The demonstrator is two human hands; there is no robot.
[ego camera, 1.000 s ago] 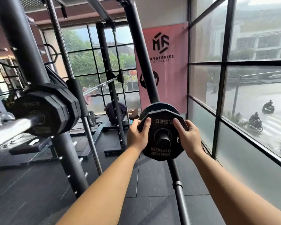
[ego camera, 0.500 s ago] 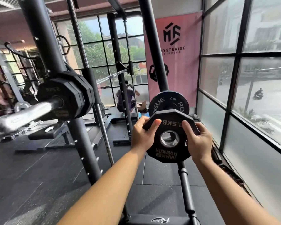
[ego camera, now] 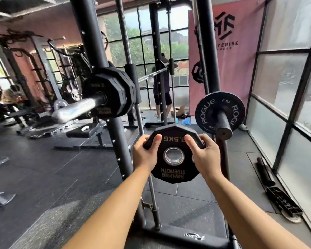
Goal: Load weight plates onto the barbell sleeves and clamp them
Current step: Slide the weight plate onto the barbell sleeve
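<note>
Right now you hold a black 2.5 kg plate (ego camera: 174, 174) out in front of you with both hands, free in the air and touching no bar. Your left hand (ego camera: 146, 155) grips its left rim, thumb laid on the front face and fingers curled behind. Your right hand (ego camera: 205, 157) grips the right rim the same way. The plate faces you with its lettering upside down and its steel-lined centre hole showing between your thumbs.

The chrome barbell sleeve (ego camera: 77, 110) juts toward you at the left, higher than the plate and well apart from it. It carries a stack of black angular plates (ego camera: 113, 94) pushed up to its inner end beside the rack upright (ego camera: 95, 51).

Just above and to the right of your plate, a round Rogue plate (ego camera: 207, 112) sits on a black storage peg (ego camera: 223, 123). Behind it hangs a pink banner (ego camera: 241, 72), and a person (ego camera: 161, 90) stands by the far windows.
</note>
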